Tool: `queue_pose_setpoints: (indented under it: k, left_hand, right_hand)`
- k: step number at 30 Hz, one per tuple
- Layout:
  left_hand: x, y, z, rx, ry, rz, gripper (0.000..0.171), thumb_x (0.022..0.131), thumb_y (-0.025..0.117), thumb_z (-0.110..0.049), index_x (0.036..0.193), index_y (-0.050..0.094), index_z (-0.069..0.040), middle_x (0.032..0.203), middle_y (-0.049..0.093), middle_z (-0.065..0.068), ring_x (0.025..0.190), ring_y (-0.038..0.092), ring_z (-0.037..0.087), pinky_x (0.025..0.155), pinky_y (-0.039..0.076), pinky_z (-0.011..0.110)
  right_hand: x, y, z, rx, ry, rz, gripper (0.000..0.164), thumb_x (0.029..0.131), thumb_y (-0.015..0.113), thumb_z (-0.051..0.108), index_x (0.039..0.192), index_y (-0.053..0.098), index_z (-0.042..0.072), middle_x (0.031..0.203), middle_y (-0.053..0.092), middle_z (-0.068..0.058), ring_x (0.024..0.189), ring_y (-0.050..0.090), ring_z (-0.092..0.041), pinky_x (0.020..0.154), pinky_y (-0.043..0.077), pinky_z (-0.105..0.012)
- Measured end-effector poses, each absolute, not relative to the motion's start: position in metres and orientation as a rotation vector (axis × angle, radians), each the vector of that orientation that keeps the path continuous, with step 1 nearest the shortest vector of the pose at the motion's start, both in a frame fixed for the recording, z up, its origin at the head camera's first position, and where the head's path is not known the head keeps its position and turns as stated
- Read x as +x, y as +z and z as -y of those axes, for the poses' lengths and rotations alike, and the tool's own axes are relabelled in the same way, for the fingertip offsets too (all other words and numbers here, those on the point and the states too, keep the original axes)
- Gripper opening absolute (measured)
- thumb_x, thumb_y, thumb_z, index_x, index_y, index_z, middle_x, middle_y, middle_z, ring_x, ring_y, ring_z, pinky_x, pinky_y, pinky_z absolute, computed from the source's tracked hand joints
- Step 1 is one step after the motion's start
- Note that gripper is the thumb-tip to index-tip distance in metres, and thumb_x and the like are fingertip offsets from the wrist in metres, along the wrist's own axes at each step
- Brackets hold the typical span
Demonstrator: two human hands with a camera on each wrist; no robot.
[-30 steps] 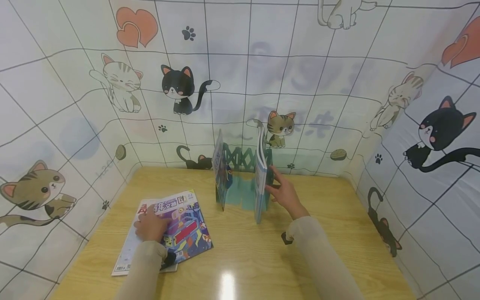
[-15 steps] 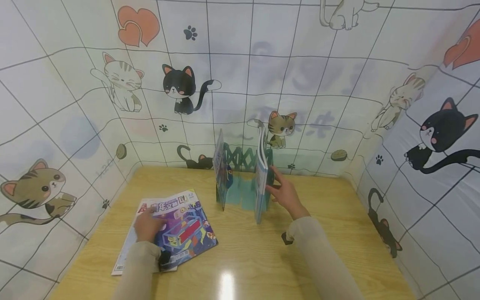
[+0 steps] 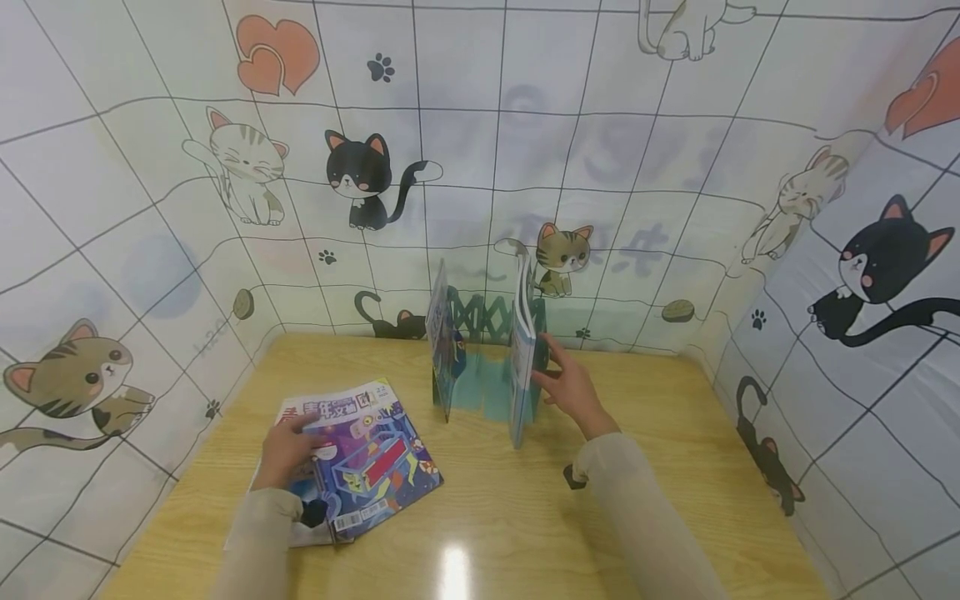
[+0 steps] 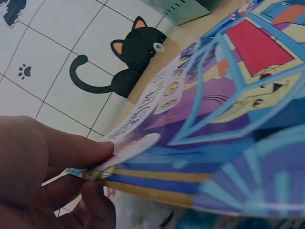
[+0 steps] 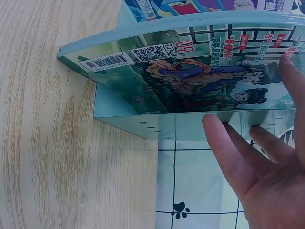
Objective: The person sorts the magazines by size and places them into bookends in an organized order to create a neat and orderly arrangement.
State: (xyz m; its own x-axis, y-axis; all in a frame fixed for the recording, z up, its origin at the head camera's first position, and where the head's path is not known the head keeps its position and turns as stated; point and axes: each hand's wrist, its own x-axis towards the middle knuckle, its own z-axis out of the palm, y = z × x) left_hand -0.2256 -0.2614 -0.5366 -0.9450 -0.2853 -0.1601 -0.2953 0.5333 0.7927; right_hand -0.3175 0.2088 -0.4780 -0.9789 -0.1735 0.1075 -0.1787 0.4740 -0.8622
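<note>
My left hand (image 3: 283, 454) pinches the left edge of a purple-covered magazine (image 3: 378, 462), thumb on top and fingers underneath. In the left wrist view that edge is lifted and the cover (image 4: 205, 109) bends. Beneath it lies another magazine (image 3: 307, 536), mostly covered. My right hand (image 3: 573, 392) is at the right side of a teal expandable book rack (image 3: 483, 396). Its spread fingers touch the rack's side panel and the illustrated cover of an upright magazine (image 5: 190, 81). Several thin magazines (image 3: 522, 367) stand against that panel; another upright one (image 3: 440, 350) is at the rack's left side.
The rack stands near the back of a wooden table (image 3: 465, 500). A gap separates its two upright groups. Cat-printed, tile-patterned sheeting (image 3: 465, 167) encloses the back and both sides. Dark bands (image 3: 573, 477) sit at both wrists.
The left hand has slid left from the magazine's cover to its left edge. The purple magazine has shifted slightly right and its edge has come up. The right hand stays put at the rack.
</note>
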Motion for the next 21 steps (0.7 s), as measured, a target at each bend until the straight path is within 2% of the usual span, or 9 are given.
queue_pose_setpoints:
  k: [5,8,11,17,21]
  left_hand:
    - [-0.225,-0.534,0.267,-0.466,1.524,-2.616,0.06,0.086,0.057,0.002,0.144,0.045,-0.003,0.148,0.032,0.031,0.106,0.052,0.039,0.075,0.055,0.037]
    - [-0.224,-0.531,0.269,-0.458,1.606,-2.532,0.063,0.087,0.054,0.004,0.148,0.041,-0.007,0.156,0.018,0.025,0.119,0.043,0.042,0.084,0.053,0.042]
    - [-0.223,-0.53,0.268,-0.452,1.653,-2.507,0.063,0.089,0.053,0.003,0.149,0.041,-0.011,0.16,0.011,0.02,0.129,0.035,0.044,0.094,0.048,0.05]
    - [-0.223,-0.531,0.27,-0.444,1.754,-2.486,0.062,0.091,0.053,0.001,0.149,0.043,-0.019,0.157,0.024,0.017,0.121,0.044,0.037,0.091,0.05,0.043]
    - [-0.222,-0.532,0.273,-0.445,1.836,-2.445,0.063,0.091,0.053,0.001,0.149,0.042,-0.02,0.156,0.026,0.017,0.121,0.045,0.035,0.091,0.05,0.04]
  right_hand:
    - [-0.317,-0.478,-0.209,0.323,1.579,2.692,0.075,0.092,0.069,0.024,0.154,0.027,0.032,0.151,0.031,-0.025,0.116,0.056,-0.042,0.062,0.059,-0.044]
    - [-0.317,-0.478,-0.21,0.316,1.577,2.69,0.075,0.092,0.069,0.023,0.153,0.027,0.034,0.151,0.032,-0.025,0.116,0.057,-0.042,0.061,0.059,-0.043]
    - [-0.317,-0.478,-0.21,0.32,1.578,2.684,0.074,0.092,0.069,0.022,0.153,0.028,0.034,0.151,0.032,-0.025,0.116,0.057,-0.042,0.06,0.059,-0.042]
    - [-0.317,-0.478,-0.209,0.318,1.576,2.688,0.073,0.092,0.069,0.025,0.153,0.028,0.035,0.152,0.032,-0.023,0.115,0.058,-0.04,0.061,0.059,-0.043]
    - [-0.317,-0.478,-0.209,0.316,1.581,2.692,0.073,0.093,0.068,0.024,0.153,0.028,0.036,0.152,0.032,-0.022,0.116,0.057,-0.041,0.063,0.059,-0.046]
